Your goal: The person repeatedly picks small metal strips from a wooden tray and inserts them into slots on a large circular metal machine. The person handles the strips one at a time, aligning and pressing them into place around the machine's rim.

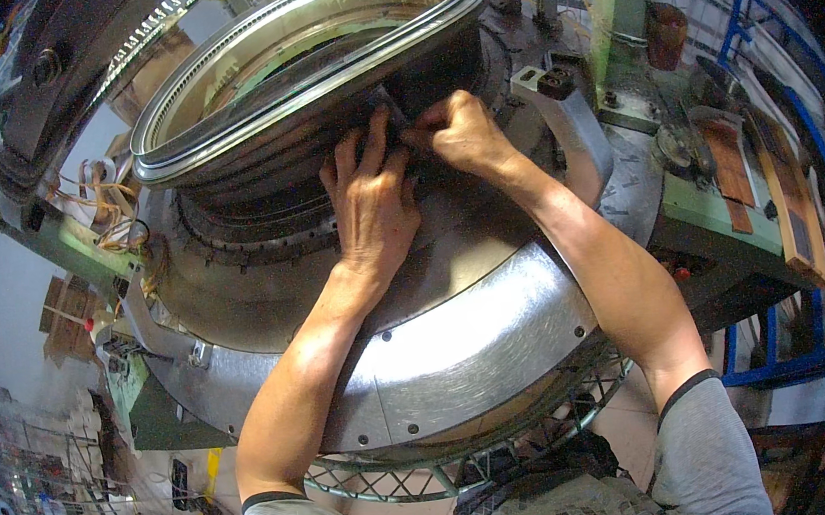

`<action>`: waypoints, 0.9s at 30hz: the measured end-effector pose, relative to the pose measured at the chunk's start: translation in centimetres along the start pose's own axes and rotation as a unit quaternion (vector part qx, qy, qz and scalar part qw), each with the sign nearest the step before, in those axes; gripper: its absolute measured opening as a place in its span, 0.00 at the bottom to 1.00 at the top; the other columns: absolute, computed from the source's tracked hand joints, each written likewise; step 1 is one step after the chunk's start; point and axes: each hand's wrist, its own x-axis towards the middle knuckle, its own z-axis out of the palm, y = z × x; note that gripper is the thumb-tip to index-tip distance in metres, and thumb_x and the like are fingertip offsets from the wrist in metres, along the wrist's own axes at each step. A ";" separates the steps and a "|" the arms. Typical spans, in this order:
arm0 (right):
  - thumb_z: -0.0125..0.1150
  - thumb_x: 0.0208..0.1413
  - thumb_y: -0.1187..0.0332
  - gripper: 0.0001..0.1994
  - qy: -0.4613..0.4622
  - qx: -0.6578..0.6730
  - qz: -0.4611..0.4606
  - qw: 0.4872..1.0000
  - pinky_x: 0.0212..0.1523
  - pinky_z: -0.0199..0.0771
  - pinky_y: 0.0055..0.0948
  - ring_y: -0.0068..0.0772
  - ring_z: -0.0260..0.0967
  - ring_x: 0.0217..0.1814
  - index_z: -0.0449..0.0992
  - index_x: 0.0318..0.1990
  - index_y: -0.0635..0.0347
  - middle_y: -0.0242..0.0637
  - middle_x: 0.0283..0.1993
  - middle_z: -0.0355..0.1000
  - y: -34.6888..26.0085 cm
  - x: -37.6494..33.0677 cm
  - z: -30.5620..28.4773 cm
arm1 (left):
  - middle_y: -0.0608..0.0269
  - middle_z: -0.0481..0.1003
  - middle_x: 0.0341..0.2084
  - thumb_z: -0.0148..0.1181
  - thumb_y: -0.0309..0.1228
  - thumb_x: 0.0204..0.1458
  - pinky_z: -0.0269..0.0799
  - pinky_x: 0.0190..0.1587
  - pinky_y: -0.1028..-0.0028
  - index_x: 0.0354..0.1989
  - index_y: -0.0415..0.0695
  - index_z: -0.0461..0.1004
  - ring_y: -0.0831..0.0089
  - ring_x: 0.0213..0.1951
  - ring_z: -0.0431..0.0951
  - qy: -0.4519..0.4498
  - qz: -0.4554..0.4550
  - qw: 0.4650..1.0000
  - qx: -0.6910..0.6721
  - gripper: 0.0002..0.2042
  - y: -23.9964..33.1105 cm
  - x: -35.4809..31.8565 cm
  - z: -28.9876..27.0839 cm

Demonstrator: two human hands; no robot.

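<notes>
Dark rubbery band material [341, 149] sits under our fingertips, just above the middle of the frame. Our left hand [372, 206] lies flat on it, fingers spread a little and pointing up the picture, pressing the band rather than gripping it. Our right hand [460, 132] comes in from the right, fingers curled together and pinched on the band's edge right beside the left fingertips; the two hands touch.

The band wraps the side of a round drum, so its long axis runs left to right across the picture, curving away at both ends. It lies directly below a bright metal ring [310, 47] with a ridged rim, which tilts up toward the upper right and overhangs the band, hiding its upper edge.

Below our hands spreads a wide grey metal plate [265, 293], then a curved silver skirt [461, 338] with small bolt heads along it. Under that, at lower centre, a lattice guard [454, 464] of crossed wire shows.

To the right of our right hand a grey bracket [568, 110] with a dark block on top stands close to the wrist. Farther right, a green post [617, 5] rises, with a brown cup [666, 33] beside it. At the right edge lie flat brown slabs [724, 159] and an orange strip [791, 208]. Blue tubing [795, 358] runs along the lower right.

At the left, pale tangled wires [105, 199] hang near the ring.
</notes>
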 end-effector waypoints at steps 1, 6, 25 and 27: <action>0.70 0.50 0.63 0.13 0.005 0.001 -0.002 1.000 0.33 0.73 0.31 0.20 0.70 0.28 0.85 0.36 0.64 0.41 0.25 0.79 0.0 0.0 0.1 | 0.57 0.63 0.67 0.64 0.22 0.36 0.58 0.61 0.48 0.42 0.42 0.81 0.50 0.60 0.64 0.000 0.001 1.000 0.001 0.19 0.0 0.0 0.0; 0.69 0.51 0.62 0.12 0.005 -0.017 -0.019 1.000 0.32 0.72 0.32 0.20 0.69 0.27 0.85 0.34 0.64 0.42 0.23 0.78 0.0 -0.1 0.0 | 0.57 0.62 0.68 0.64 0.22 0.37 0.58 0.60 0.47 0.43 0.43 0.81 0.50 0.61 0.63 -0.014 0.000 1.000 0.008 0.19 0.0 0.0 0.0; 0.70 0.51 0.60 0.13 0.010 -0.022 0.008 1.000 0.35 0.75 0.32 0.22 0.74 0.29 0.86 0.35 0.62 0.41 0.26 0.80 0.0 0.0 0.2 | 0.61 0.56 0.71 0.65 0.24 0.37 0.62 0.55 0.42 0.45 0.47 0.81 0.50 0.62 0.61 -0.059 0.002 0.997 0.040 0.21 0.1 0.3 -0.4; 0.70 0.51 0.60 0.13 0.010 -0.027 0.013 1.000 0.34 0.74 0.32 0.22 0.73 0.28 0.85 0.34 0.62 0.41 0.26 0.80 0.0 0.0 0.2 | 0.61 0.56 0.71 0.66 0.24 0.37 0.62 0.55 0.42 0.45 0.47 0.81 0.50 0.62 0.61 -0.071 0.001 0.997 0.044 0.21 0.1 0.4 -0.5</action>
